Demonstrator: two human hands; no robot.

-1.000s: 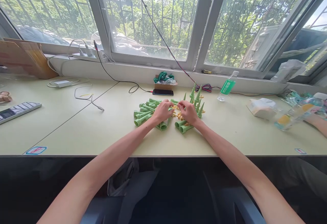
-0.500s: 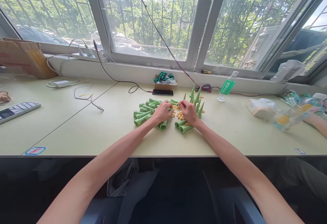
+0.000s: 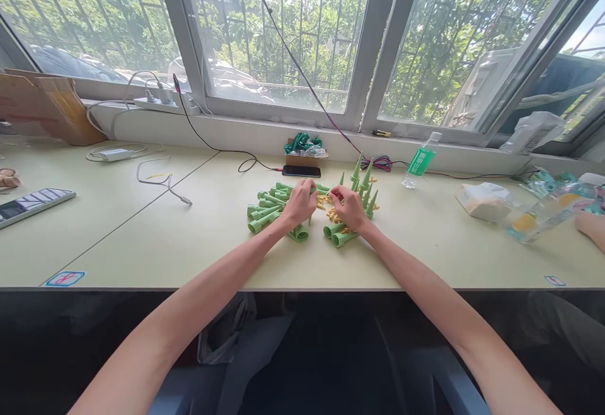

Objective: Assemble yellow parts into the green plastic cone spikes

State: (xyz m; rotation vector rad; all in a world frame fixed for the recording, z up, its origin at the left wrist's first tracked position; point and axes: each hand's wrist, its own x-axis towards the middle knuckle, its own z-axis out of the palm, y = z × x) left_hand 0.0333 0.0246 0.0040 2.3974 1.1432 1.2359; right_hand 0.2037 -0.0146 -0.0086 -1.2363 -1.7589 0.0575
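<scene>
A heap of light green plastic cones (image 3: pixel 265 209) lies on its side on the pale table (image 3: pixel 189 245). A few more green cones (image 3: pixel 365 178) stand upright behind my right hand. Small yellow parts (image 3: pixel 325 201) are scattered between both groups. My left hand (image 3: pixel 299 203) is closed round a green cone, lifted slightly over the heap. My right hand (image 3: pixel 348 207) is curled in a pinch over the yellow parts; what it pinches is too small to name. Two cones (image 3: pixel 338 234) lie just in front of my right wrist.
A black phone (image 3: pixel 301 171) and a small box with green bags (image 3: pixel 303 147) lie behind the cones. A green-labelled bottle (image 3: pixel 420 159) stands at the right. Cables (image 3: pixel 161 181) and a charger lie to the left. Another person's hand (image 3: pixel 590 226) is at the far right edge.
My left hand has risen a little and moved back with a green cone in its grip. My right hand has stayed over the yellow parts, fingers shifting slightly.
</scene>
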